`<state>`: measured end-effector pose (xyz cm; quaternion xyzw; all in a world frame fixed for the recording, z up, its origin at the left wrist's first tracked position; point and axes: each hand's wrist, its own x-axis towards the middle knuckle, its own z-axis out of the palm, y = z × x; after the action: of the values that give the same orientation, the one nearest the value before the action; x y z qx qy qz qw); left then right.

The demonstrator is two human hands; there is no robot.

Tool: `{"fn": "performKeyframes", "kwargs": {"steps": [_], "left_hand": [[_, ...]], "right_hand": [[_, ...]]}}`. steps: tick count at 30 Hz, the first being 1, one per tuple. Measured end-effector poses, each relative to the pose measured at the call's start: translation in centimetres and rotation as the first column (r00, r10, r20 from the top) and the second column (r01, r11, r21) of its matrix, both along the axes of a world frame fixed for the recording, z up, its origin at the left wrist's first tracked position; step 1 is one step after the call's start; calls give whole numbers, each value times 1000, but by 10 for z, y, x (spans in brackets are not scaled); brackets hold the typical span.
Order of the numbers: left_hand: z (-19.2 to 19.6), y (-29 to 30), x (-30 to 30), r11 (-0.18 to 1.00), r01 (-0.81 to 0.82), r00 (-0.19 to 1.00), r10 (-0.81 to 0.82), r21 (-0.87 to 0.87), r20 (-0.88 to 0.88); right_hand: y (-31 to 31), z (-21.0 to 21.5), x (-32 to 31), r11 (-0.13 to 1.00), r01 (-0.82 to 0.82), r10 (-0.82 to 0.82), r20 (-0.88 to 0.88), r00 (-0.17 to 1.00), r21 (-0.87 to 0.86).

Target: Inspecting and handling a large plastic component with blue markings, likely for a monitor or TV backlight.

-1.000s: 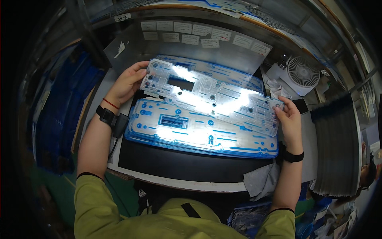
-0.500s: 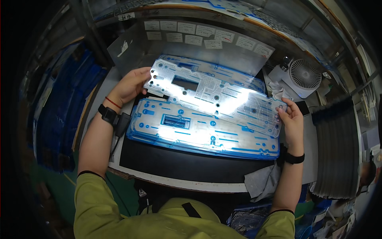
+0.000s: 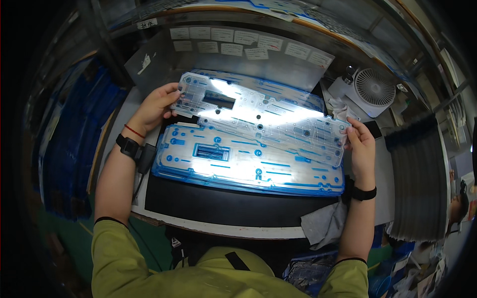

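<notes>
**clear sheet held by both ends, long axis running left to right**

the thing in play is a clear printed sheet (image 3: 258, 116), thin and see-through with pale blue traces, small round holes and a rectangular cutout near its left end. it's lifted off the pile and held out in front of the person, long axis running side to side and tilted, the left end sitting higher and further away, the right end dipping down toward the body.

the left hand (image 3: 156, 107) pinches the left short edge, thumb on top and fingers tucked under. the right hand (image 3: 361, 149) pinches the right short edge the same way, fingertips closed on the corner. so each hand has one end and the sheet spans the whole gap between them, neither hand really nearer the middle.

directly under it, overlapping in view, is a stack of blue-edged sheets (image 3: 243, 166) of the same shape, lying flat on a dark mat (image 3: 223, 203) on the worktop (image 3: 392, 164). the held sheet hovers just above and slightly behind that stack, roughly parallel to its long side.

further out: a small white fan (image 3: 373, 88) at the right rear, a grey rag (image 3: 323, 223) hanging off the front edge, a row of paper labels (image 3: 238, 47) along the back.
</notes>
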<state>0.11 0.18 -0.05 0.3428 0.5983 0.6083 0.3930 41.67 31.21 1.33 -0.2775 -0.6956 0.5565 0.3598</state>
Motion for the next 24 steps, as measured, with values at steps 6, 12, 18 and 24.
{"fn": "performKeyframes", "kwargs": {"steps": [6,12,18,24], "left_hand": [[-1,1,0,1000,-20,1000,20,-1,6],[-5,0,-2,1000,-16,1000,16,0,10],[-4,1,-4,1000,-13,999,13,7,29],[-12,-2,-15,993,-109,992,105,54,74]], "right_hand": [[2,0,0,1000,5,-5,-13,1000,8],[0,0,0,1000,1,-1,-16,1000,2],[0,-1,1,1000,4,-4,-16,1000,-17],[-7,4,-3,996,29,-29,3,1000,-87]]}}
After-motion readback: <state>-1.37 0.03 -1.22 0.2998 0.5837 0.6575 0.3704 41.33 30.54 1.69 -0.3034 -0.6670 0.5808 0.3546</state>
